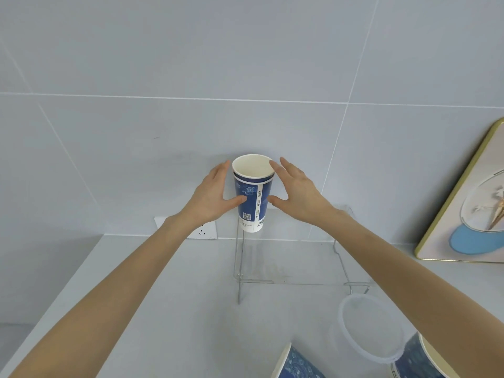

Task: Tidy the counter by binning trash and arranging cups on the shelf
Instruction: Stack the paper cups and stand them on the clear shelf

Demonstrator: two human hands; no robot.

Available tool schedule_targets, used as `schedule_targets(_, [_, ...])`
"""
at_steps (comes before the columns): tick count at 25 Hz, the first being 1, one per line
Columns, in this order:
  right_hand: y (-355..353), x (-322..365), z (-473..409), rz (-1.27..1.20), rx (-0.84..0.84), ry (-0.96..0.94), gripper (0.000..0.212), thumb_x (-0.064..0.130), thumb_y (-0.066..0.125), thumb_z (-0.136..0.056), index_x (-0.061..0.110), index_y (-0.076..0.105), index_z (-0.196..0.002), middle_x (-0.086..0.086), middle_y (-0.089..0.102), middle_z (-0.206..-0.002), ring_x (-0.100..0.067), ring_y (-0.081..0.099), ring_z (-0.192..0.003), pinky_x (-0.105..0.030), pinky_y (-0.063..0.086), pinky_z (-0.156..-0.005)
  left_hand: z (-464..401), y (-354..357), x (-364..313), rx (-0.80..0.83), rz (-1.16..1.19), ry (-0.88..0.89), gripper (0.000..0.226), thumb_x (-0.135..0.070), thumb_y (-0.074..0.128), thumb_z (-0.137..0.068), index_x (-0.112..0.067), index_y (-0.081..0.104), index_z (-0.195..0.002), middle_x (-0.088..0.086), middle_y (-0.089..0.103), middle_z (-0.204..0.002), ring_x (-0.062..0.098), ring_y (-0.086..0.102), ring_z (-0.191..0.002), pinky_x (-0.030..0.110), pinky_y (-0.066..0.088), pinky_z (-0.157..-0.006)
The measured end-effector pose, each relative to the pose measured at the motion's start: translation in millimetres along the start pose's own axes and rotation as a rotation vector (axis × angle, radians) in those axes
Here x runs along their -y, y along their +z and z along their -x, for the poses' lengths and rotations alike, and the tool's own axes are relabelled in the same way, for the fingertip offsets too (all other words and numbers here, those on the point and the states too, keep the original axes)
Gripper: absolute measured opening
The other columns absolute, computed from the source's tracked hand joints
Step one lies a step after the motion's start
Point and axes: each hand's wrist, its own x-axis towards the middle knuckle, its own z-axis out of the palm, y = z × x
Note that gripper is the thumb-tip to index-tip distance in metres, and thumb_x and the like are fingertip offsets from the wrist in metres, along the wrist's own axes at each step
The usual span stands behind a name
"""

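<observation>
Two nested blue-and-white paper cups stand upright on the left end of a clear acrylic shelf against the tiled wall. My left hand wraps the stack from the left, thumb pressed on the blue front and fingers behind. My right hand flanks the stack on the right with fingers spread, index finger at the rim and thumb tip beside the cup wall. Nearer to me on the counter, a clear plastic cup and two more blue paper cups sit at the bottom right, partly cut off.
A gold-framed picture leans on the wall at the right. A white wall socket sits low behind my left wrist. The counter's left edge runs diagonally from the wall toward the bottom left.
</observation>
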Motion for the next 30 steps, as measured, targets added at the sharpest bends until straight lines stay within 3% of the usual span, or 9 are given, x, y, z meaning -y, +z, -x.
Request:
schedule_targets(6, [-21,10,61,0.147,0.048,-0.041,0.067,0.029,0.051,-0.089,0.02,0.013,-0.143,-0.009,0.005,-0.157,-0.027,0.002,-0.145,-0.044,0.008,-0.119,56,-6,-23,0.045,-0.254,0.088,0.077,-0.036,0.057,-0.083,-0.014,0.013,-0.142,0.011,0.016,-0.154,0.025,0.016,-0.142,0.043,0.017,-0.117])
schedule_targets(15, [-22,-8,157,0.16,0.09,-0.038,0.06,0.029,0.048,-0.091,0.018,0.019,-0.142,-0.006,0.012,-0.156,-0.024,0.005,-0.145,-0.043,0.008,-0.118,134,25,-56,0.126,-0.246,0.124,0.072,-0.036,0.056,-0.084,-0.016,0.016,-0.141,0.006,0.022,-0.152,0.023,0.024,-0.139,0.041,0.023,-0.115])
schedule_targets(22, [-20,-62,210,0.134,0.103,-0.06,0.056,0.026,0.049,-0.091,0.015,0.025,-0.14,-0.006,0.027,-0.152,-0.022,0.022,-0.141,-0.035,0.017,-0.115,177,82,-79,0.217,-0.206,-0.007,0.066,-0.035,0.051,-0.087,-0.017,0.018,-0.141,0.004,0.026,-0.15,0.025,0.031,-0.135,0.04,0.029,-0.111])
schedule_targets(30, [-13,-110,270,0.147,0.192,0.172,0.052,0.035,0.049,-0.089,0.011,0.034,-0.133,-0.011,0.041,-0.138,-0.028,0.044,-0.122,-0.038,0.04,-0.099,215,153,-74,0.345,-0.145,-0.222,0.065,-0.033,0.049,-0.089,-0.012,0.017,-0.141,0.008,0.025,-0.15,0.027,0.03,-0.135,0.04,0.03,-0.109])
